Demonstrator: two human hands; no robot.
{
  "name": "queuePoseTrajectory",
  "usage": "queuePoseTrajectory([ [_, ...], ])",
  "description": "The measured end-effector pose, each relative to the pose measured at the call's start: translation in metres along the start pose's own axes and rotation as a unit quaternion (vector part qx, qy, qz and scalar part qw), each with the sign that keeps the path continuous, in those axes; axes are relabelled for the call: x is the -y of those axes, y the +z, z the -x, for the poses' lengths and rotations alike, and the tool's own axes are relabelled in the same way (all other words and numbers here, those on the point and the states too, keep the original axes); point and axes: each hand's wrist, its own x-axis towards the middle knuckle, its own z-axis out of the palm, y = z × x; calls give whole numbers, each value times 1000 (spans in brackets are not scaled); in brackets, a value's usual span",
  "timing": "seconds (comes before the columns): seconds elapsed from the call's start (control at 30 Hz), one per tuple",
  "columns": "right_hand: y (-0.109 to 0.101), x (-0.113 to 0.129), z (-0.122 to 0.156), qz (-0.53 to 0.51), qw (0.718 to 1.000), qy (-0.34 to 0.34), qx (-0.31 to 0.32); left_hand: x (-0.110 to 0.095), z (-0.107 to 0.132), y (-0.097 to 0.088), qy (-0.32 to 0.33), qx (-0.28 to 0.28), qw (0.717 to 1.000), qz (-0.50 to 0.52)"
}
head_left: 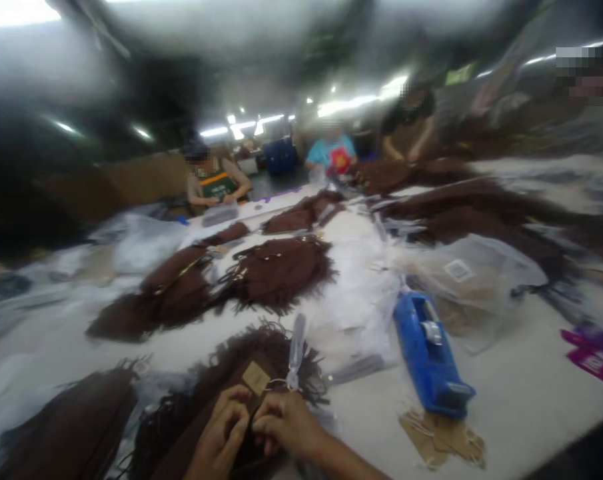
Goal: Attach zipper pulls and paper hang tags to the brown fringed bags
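Note:
A dark brown fringed bag (201, 407) lies on the table right in front of me, its fringe fanned out on the far side. Over it, my left hand (224, 427) and my right hand (291, 423) are close together, fingers closed. Between them a dark strap-like part of the bag is pinched; blur hides the exact grip. A tan card tag (256, 378) sits just above my left fingers, with a white string looping towards the right hand. A clear plastic-wrapped tassel (296, 347) points away beyond my right hand.
Right of my hands stand a blue tape dispenser (431, 360) and tan tags with strings (444, 437). More brown bags (281, 270) and a clear plastic bag (471, 267) lie beyond. A purple item (591, 357) is far right. Several people work across the table (361, 440).

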Motion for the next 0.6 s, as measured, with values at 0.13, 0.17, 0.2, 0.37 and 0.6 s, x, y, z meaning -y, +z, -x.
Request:
queuePoseTrajectory([
  [0.13, -8, -1, 3, -21, 998, -21, 50, -14, 0, 1, -11, 24, 1000, -3],
  [0.17, -9, 0, 4, -25, 998, -23, 46, -16, 0, 1, -13, 27, 1000, 2],
  [0.2, -10, 0, 5, -26, 999, -26, 34, -18, 0, -1, -15, 32, 999, 11],
  [0.37, -17, 0, 12, -19, 998, -60, -26, -40, -1, -10, -28, 62, 996, 60],
  [0.6, -15, 3, 22, 149, 974, -173, -12, -50, 2, -8, -48, 73, 994, 70],
])
